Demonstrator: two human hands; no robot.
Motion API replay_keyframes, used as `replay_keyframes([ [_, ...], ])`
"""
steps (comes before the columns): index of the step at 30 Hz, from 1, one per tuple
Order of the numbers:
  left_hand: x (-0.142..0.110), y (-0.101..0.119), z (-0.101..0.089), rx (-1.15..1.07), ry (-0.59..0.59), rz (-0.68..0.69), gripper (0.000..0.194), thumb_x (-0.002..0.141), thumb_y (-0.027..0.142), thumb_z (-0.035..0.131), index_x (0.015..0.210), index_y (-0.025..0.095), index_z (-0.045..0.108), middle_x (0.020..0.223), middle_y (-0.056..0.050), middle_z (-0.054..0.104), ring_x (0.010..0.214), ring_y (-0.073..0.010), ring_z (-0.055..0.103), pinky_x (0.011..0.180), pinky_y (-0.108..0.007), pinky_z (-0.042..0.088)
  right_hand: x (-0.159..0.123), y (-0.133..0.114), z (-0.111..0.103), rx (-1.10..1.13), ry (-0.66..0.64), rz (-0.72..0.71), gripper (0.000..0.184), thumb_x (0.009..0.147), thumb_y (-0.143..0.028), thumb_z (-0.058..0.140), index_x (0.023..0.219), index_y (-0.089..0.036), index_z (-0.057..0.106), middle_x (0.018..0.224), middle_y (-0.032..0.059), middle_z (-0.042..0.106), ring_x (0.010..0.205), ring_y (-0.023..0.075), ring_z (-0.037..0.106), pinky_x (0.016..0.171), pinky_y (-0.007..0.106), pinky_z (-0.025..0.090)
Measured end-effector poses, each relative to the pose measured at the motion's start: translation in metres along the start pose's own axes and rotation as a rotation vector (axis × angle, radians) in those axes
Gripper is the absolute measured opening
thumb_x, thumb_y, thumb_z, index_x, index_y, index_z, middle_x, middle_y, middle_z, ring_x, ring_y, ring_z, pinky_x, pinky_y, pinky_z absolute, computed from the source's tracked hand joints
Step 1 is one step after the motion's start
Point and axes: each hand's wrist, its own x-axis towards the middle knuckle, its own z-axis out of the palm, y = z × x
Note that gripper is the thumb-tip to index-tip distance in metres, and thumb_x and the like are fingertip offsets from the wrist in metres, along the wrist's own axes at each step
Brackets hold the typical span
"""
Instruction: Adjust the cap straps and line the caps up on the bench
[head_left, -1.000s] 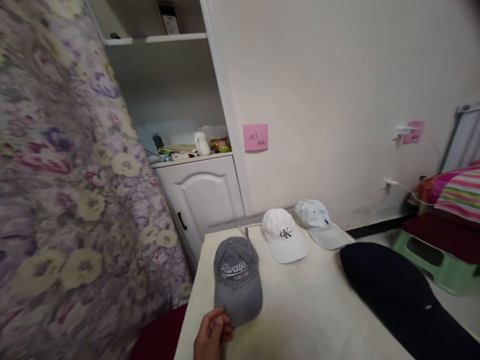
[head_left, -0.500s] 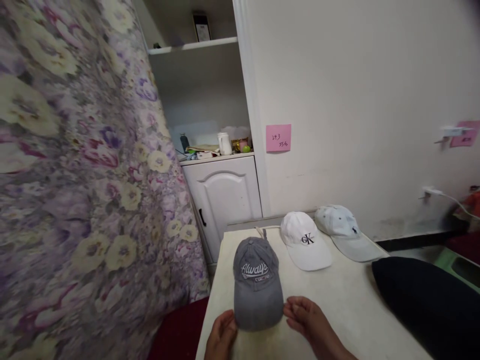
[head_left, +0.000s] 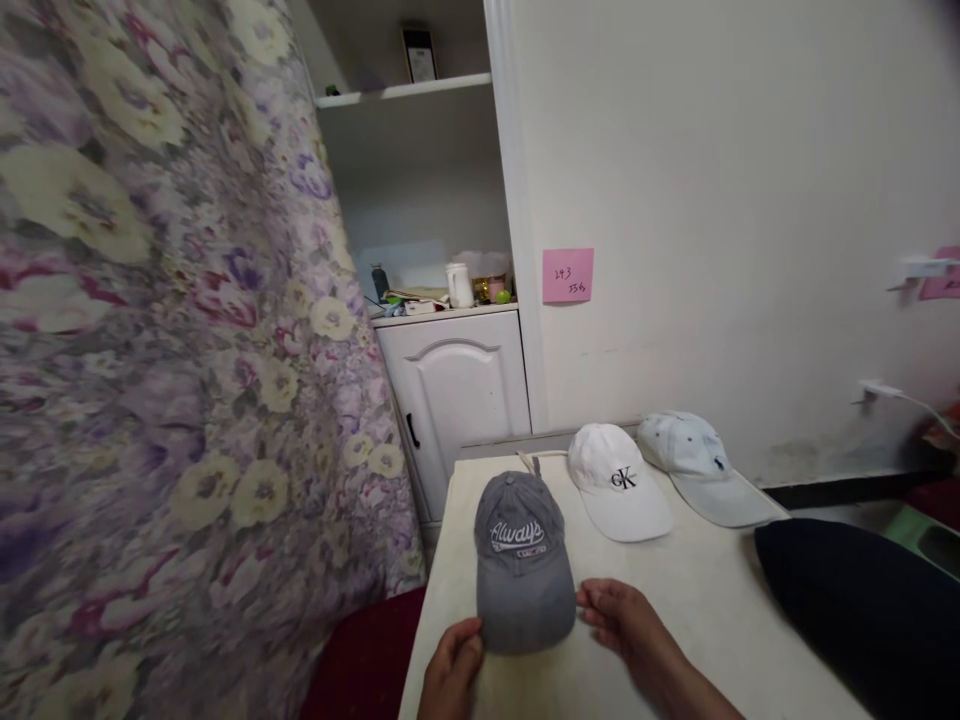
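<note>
A grey baseball cap (head_left: 523,600) with white "Always" lettering lies on the cream-topped table, its brim facing me. At the brim's left front corner is my left hand (head_left: 450,668), fingers bent together, with the fingertips against the edge. My right hand (head_left: 619,618) is beside the brim's right edge, its fingers loosely curled and slightly apart; a narrow gap seems to separate them from the cloth. Farther back sit a white cap (head_left: 619,485) with dark "CK"-like letters and a pale blue cap (head_left: 697,465) with a small dark emblem.
The cream tabletop (head_left: 690,600) carries the caps. A large dark rounded object (head_left: 855,600) covers its right side. Left of the table hang a floral curtain (head_left: 187,350) and some dark red fabric (head_left: 364,650). Behind stands a white cabinet (head_left: 465,390), beside a wall with a pink note (head_left: 568,275).
The whole view has shifted slightly. My right hand has moved a little up and away from the brim's edge. The grey cap is almost in the same place, with my left hand still at its corner.
</note>
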Motion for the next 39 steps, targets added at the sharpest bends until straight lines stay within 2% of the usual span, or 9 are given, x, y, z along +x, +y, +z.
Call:
replay_keyframes([
  [4,0.006,-0.004,-0.004,-0.02,-0.037,0.003,0.042,0.051,0.039,0.086,0.083,0.016,0.073,0.091,-0.011,0.077,0.102,-0.0367,0.069,0.09,-0.042,0.052,0.001,-0.005,0.01,0.052,-0.086,0.019,0.027,0.062,-0.033,0.088,0.075,-0.016,0.071,0.066,-0.0006,0.074,0.049,0.0044,0.06,0.044,0.011,0.041],
  [8,0.011,-0.009,-0.008,-0.071,-0.063,-0.013,0.042,0.051,0.04,0.087,0.083,0.017,0.073,0.092,-0.01,0.077,0.101,-0.0363,0.069,0.089,-0.042,0.053,0.004,-0.007,0.036,0.086,-0.198,-0.01,0.032,0.058,-0.034,0.091,0.064,-0.017,0.065,0.045,-0.0081,0.057,0.039,0.0038,0.048,0.04,0.013,0.034],
  [14,0.019,-0.019,-0.012,-0.211,-0.073,-0.065,0.042,0.054,0.037,0.088,0.088,0.015,0.074,0.096,-0.012,0.078,0.103,-0.0342,0.07,0.088,-0.039,0.053,-0.003,-0.006,0.079,0.086,-0.365,-0.094,0.044,0.055,-0.038,0.092,0.086,-0.014,0.071,0.079,0.0072,0.079,0.072,0.0211,0.071,0.072,0.033,0.054],
  [19,0.028,-0.023,-0.017,-0.373,0.031,-0.13,0.02,0.081,0.028,0.067,0.097,0.017,0.07,0.111,-0.012,0.075,0.112,-0.0265,0.068,0.09,-0.035,0.054,-0.012,-0.015,0.099,0.064,-0.446,-0.184,0.05,0.061,-0.043,0.089,0.1,-0.017,0.07,0.086,0.007,0.08,0.08,0.0263,0.073,0.079,0.039,0.055],
  [22,0.03,-0.019,-0.017,-0.44,0.022,-0.17,0.02,0.091,0.027,0.055,0.102,0.016,0.067,0.108,-0.015,0.076,0.103,-0.0256,0.072,0.092,-0.038,0.055,-0.02,-0.024,0.096,0.04,-0.47,-0.234,0.05,0.061,-0.044,0.089,0.1,-0.018,0.07,0.082,0.0061,0.079,0.079,0.027,0.073,0.078,0.039,0.055],
  [26,0.025,-0.016,-0.009,-0.453,-0.068,-0.204,0.029,0.093,0.033,0.053,0.109,0.012,0.066,0.11,-0.02,0.076,0.103,-0.0293,0.073,0.094,-0.042,0.054,-0.033,-0.033,0.076,0.029,-0.471,-0.277,0.046,0.063,-0.043,0.088,0.097,-0.017,0.072,0.084,0.0076,0.08,0.079,0.0267,0.072,0.079,0.038,0.054],
  [33,0.013,-0.021,0.005,-0.35,-0.17,-0.196,0.044,0.072,0.041,0.082,0.106,0.014,0.073,0.114,-0.017,0.076,0.099,-0.0324,0.073,0.09,-0.042,0.054,-0.031,-0.067,0.057,0.125,-0.397,-0.323,0.048,0.068,-0.039,0.087,0.109,-0.021,0.071,0.102,0.0097,0.081,0.097,0.0291,0.073,0.089,0.039,0.054],
  [36,0.008,-0.015,0.006,-0.255,-0.171,-0.147,0.053,0.064,0.049,0.086,0.105,0.017,0.075,0.115,-0.015,0.076,0.094,-0.0302,0.073,0.082,-0.039,0.055,-0.032,-0.089,0.054,0.164,-0.375,-0.355,0.051,0.072,-0.036,0.084,0.118,-0.023,0.067,0.112,0.009,0.079,0.103,0.0274,0.072,0.093,0.039,0.053],
  [39,0.0,-0.009,0.011,-0.21,-0.205,-0.117,0.055,0.063,0.054,0.085,0.102,0.017,0.076,0.109,-0.015,0.078,0.088,-0.0278,0.073,0.081,-0.038,0.054,-0.055,-0.102,0.034,0.189,-0.369,-0.338,0.051,0.074,-0.032,0.082,0.121,-0.023,0.066,0.117,0.0106,0.077,0.11,0.029,0.069,0.1,0.043,0.05],
])
